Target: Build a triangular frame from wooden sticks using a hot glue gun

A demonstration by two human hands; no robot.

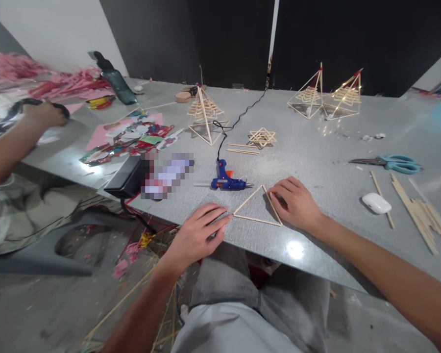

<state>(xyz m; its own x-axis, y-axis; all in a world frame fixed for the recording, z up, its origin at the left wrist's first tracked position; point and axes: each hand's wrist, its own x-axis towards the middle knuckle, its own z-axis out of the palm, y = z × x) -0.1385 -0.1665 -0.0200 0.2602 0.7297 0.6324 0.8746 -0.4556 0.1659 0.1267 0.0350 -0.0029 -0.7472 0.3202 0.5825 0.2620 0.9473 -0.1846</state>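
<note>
A triangle of thin wooden sticks [257,219] lies flat on the grey table, near its front edge. At its left corner, my left hand [203,230] has its fingers apart, with a fingertip at the joint. My right hand [297,203] rests on the table along the right side, fingers loosely bent and their tips against or just beside the stick; exact contact is hard to make out. Just beyond the triangle lies a blue glue gun [228,183], nozzle pointing right, with a glue stick out of its back.
Behind the glue gun are loose sticks [242,151], stacked small triangles [262,138] and a stick pyramid [206,117]. Two more pyramids [308,95] stand far right. Blue-handled scissors [399,163], a white case [377,203] and sticks [415,215] lie right. A co-worker's hand [44,115] is left.
</note>
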